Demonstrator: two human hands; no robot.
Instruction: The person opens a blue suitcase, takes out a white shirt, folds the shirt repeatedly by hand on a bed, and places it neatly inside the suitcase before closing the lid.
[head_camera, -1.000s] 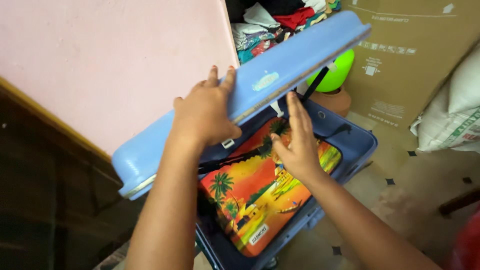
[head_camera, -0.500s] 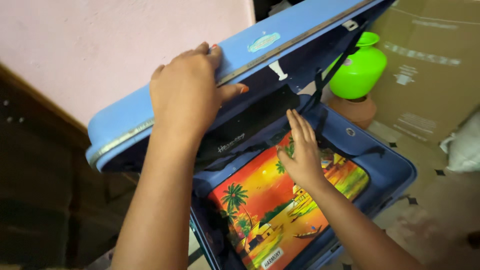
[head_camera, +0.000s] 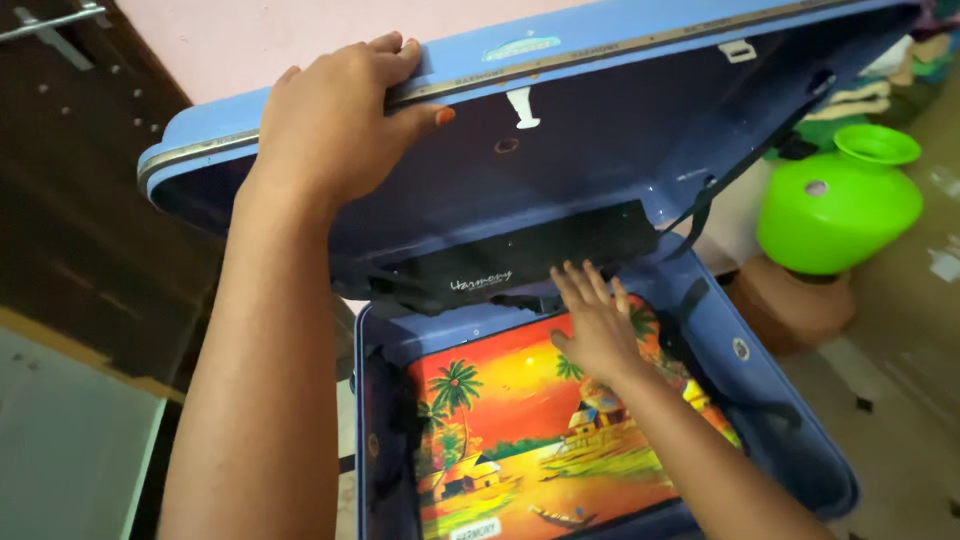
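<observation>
Fingers (head_camera: 395, 55) of the left hand (head_camera: 335, 120) are curling over the front rim of the raised lid (head_camera: 560, 130) of a blue suitcase (head_camera: 760, 380), with the thumb pressing against the lid's dark inner face, so the hand is clamping the lid edge at the far left of the scene. Right hand (head_camera: 598, 325) is lying flat, fingers slightly spread and pointing away, palm resting on the far end of a colourful picture board (head_camera: 530, 440) showing palm trees, a hut and an orange sky. That board is lying inside the open lower shell of the suitcase, filling most of it, near the centre of the scene. A black fabric pocket (head_camera: 520, 260) is hanging along the hinge side of the lid, just beyond the right fingertips. To the right, beside the suitcase, a bright green pot (head_camera: 840, 205) is sitting on a brown clay pot (head_camera: 790, 310).
</observation>
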